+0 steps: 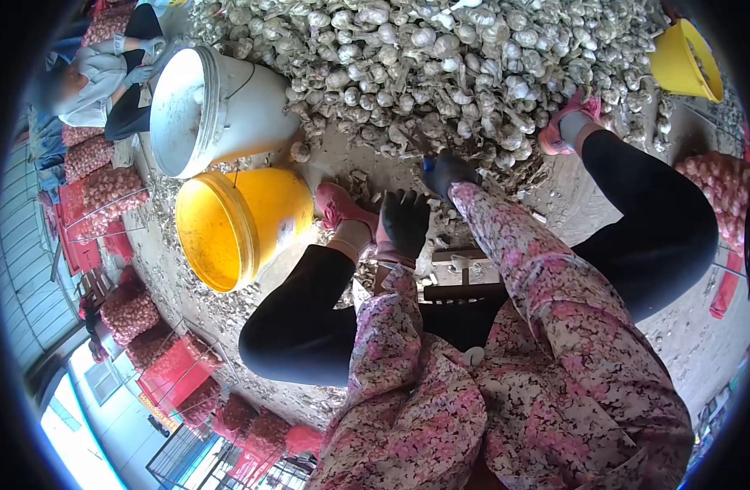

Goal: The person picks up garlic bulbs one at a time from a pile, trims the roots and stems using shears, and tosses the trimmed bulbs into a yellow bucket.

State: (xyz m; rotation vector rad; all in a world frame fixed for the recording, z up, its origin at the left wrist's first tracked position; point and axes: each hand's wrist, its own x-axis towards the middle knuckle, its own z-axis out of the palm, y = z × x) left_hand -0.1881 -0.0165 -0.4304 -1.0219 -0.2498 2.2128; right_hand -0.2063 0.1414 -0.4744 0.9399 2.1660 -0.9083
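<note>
My right hand (452,173), in a dark glove, is closed around a small blue-handled tool (428,164) at the near edge of the garlic heap (440,73). The tool's working end is too small to make out. Lower and to the left, my left hand (404,222), also gloved, is held beside the pink shoe (340,206) with its fingers apart. Nothing shows in it, though its palm side is hidden. Loose garlic bulbs with dry stalks lie just beyond both hands.
To the left are a white bucket (256,110) and a yellow bucket (281,208). Another yellow bucket (677,61) is at the upper right. Red net sacks (130,314) line the left side, and one full sack (714,192) is at right. A co-worker (97,86) sits at upper left.
</note>
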